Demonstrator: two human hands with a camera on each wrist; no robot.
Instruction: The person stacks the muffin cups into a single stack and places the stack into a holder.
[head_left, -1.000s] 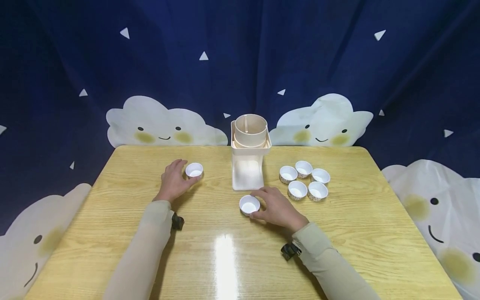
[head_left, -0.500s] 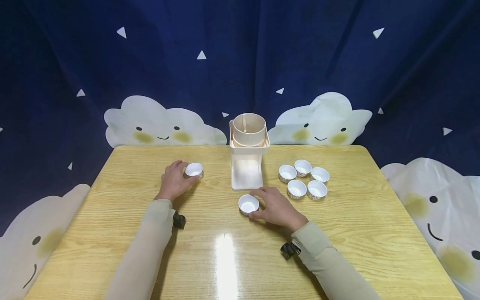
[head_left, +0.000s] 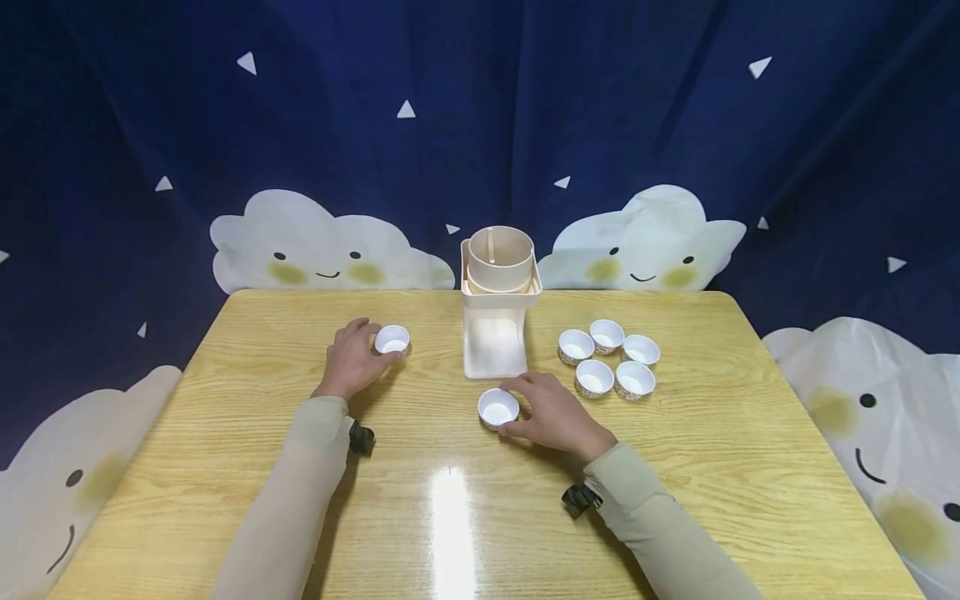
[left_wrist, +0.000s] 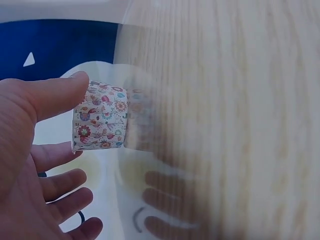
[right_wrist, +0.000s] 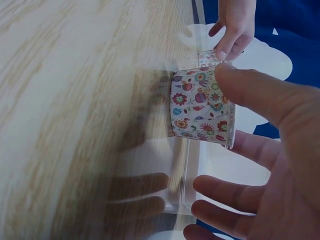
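Observation:
My left hand (head_left: 352, 358) pinches a small paper baking cup (head_left: 392, 340) by its rim, left of the dispenser. In the left wrist view this cup (left_wrist: 101, 117) has a floral print outside, with the thumb on one side of the rim and the index finger on the other. At the table's middle, my right hand (head_left: 551, 414) holds a second baking cup (head_left: 498, 408) between thumb and index finger. Its flowered wall (right_wrist: 200, 105) faces the right wrist camera, and the rim there shows more than one edge. Both cups stand upright, white inside; the other fingers of each hand are spread.
A cream plastic stand (head_left: 495, 346) with a round holder (head_left: 501, 262) on top stands at the table's back middle. Several more baking cups (head_left: 595, 379) cluster to its right. Light glares off the wooden table (head_left: 450, 533); a dark blue curtain (head_left: 480, 108) hangs behind.
My left hand has shifted slightly to the right, and its cup with it. The right hand and its cup stay in place.

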